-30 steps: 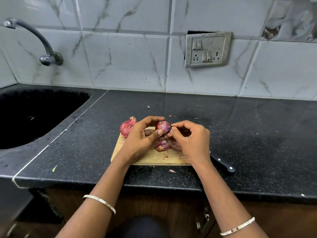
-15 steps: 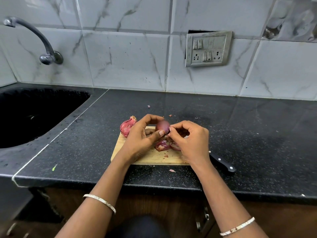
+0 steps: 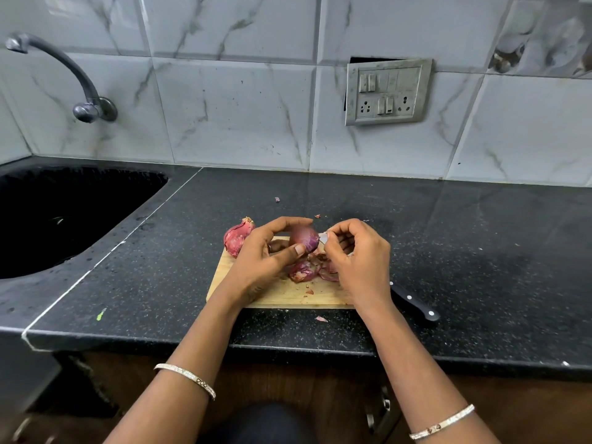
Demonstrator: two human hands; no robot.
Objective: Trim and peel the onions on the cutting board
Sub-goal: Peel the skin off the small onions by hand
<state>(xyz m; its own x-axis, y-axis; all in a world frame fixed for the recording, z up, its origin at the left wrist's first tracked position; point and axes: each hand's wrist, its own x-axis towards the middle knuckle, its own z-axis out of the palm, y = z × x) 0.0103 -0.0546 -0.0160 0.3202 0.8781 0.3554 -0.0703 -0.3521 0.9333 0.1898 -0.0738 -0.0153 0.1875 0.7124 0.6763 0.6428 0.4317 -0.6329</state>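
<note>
Two forearms reaching up from the near edge, a thin bangle (image 3: 185, 377) on the left wrist, another (image 3: 443, 423) on the right. Left hand (image 3: 261, 260) curled round a red onion (image 3: 304, 239), thumb at its near side, fingers arched over the top, raised just above the cutting board (image 3: 282, 294). Right hand (image 3: 358, 261) bent at the knuckles, fingertips pinching a bit of skin (image 3: 324, 237) at the onion's right side. Loose peels (image 3: 307, 270) on the board beneath. Black-handled knife (image 3: 415, 304) just right of the board. Unpeeled onion (image 3: 237, 237) at the far left corner.
</note>
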